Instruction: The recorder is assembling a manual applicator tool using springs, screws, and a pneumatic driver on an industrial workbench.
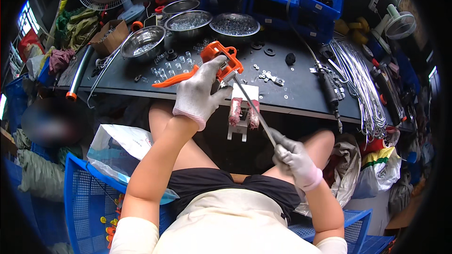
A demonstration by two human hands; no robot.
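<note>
My left hand (pixel 199 90), in a grey-white glove, is closed around an orange caulking gun handle (pixel 212 51) above the front of the table. Its long orange trigger (pixel 172 81) points left. A straight metal rod (pixel 256 110) slants from the front of this handle down to the right. My gloved right hand (pixel 297 160) grips the rod's lower end, above my right thigh. Whether the rod's upper tip is inside the handle I cannot tell. Just under the rod, a metal clamp fixture (pixel 241 131) with two reddish wrapped pads stands at the table edge.
Springs (pixel 170 71) lie loose left on the dark table (pixel 301 84). Behind them stand metal bowls (pixel 143 42) of small parts and blue bins (pixel 268 7). To the right are a hanging power screwdriver (pixel 328 87) and many bent rods (pixel 360 84). A blue crate (pixel 92 197) sits lower left.
</note>
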